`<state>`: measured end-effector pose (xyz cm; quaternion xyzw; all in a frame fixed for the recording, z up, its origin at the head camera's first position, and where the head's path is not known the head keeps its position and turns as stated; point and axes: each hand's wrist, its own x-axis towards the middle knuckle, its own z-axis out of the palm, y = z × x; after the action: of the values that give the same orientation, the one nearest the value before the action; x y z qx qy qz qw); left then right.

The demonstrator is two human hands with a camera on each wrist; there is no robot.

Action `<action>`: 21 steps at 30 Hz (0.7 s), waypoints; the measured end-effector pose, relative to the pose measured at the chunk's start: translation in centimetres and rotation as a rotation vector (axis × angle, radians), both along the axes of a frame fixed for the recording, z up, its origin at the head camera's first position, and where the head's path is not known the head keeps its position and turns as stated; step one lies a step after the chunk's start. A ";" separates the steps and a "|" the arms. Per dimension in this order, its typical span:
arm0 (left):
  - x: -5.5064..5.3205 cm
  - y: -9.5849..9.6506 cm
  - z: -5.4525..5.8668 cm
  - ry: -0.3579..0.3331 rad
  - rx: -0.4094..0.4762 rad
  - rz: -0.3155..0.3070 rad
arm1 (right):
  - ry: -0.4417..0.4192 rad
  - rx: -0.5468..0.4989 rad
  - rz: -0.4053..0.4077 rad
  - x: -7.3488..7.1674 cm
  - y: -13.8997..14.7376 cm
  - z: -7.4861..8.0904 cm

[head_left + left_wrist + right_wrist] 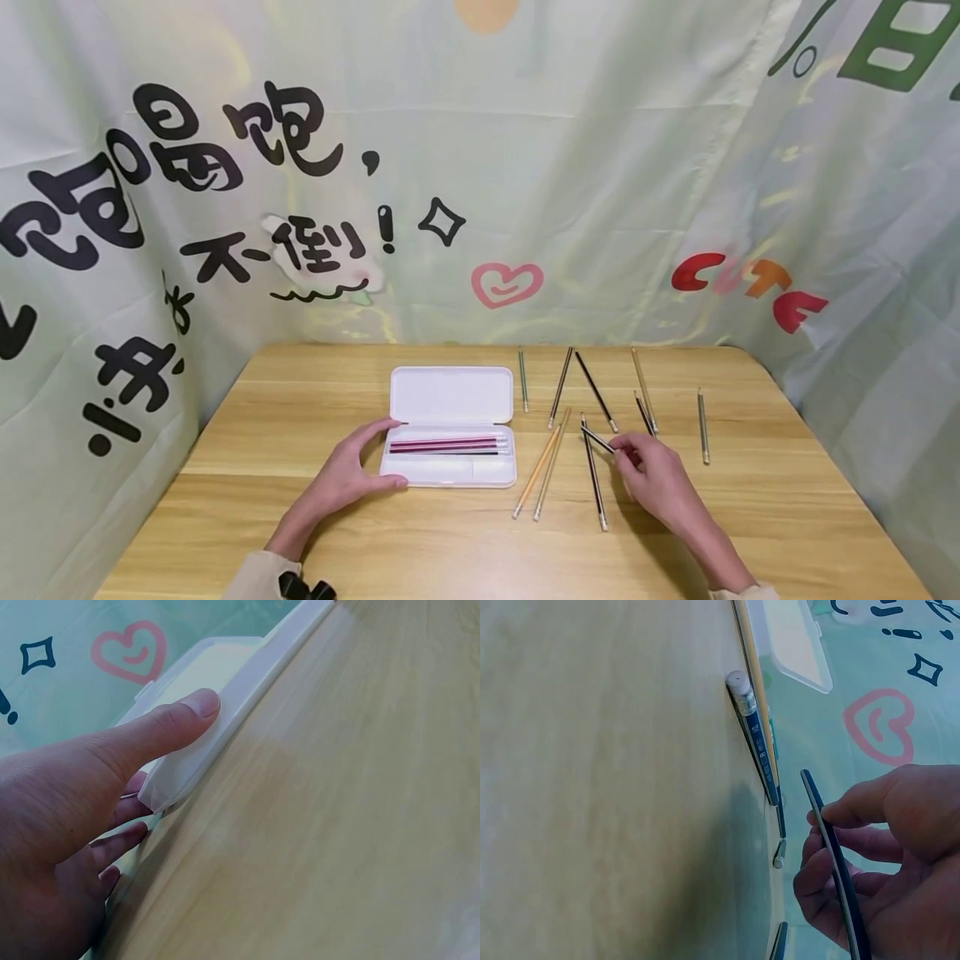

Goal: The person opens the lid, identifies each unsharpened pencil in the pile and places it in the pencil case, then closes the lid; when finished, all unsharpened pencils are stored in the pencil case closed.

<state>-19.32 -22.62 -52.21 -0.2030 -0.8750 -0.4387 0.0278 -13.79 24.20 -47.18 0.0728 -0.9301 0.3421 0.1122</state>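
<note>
A white pencil case [452,396] lies with its lid raised, and several purple-pink and dark pencils [442,444] rest inside. My left hand [347,472] holds the case's left end, thumb on the front wall and fingers behind, as the left wrist view also shows. Between the thumb and fingers of my right hand [658,477] is a dark pencil with a pale stripe [834,859], raised over the table. In the head view its front end overlaps a black pencil [596,487] with a white eraser, which lies on the table.
Two yellowish pencils [538,467] lie right of the case. Farther back are a green pencil [523,382] and several black ones [596,390]. A grey pencil [703,427] lies at the right. A printed curtain [585,208] surrounds the wooden table [435,542].
</note>
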 end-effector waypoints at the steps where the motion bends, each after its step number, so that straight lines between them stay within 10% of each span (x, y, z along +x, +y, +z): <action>1: 0.0 0.0 0.0 0.000 0.003 0.000 | 0.011 -0.004 -0.001 0.0 0.0 0.0; 21: 0.0 0.0 0.2 -0.008 0.013 -0.008 | 0.096 -0.077 0.046 -0.3 -1.8 0.7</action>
<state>-19.29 -22.60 -52.05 -0.2045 -0.8715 -0.4451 0.0238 -14.11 22.36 -46.53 0.1061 -0.9078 0.3763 0.1516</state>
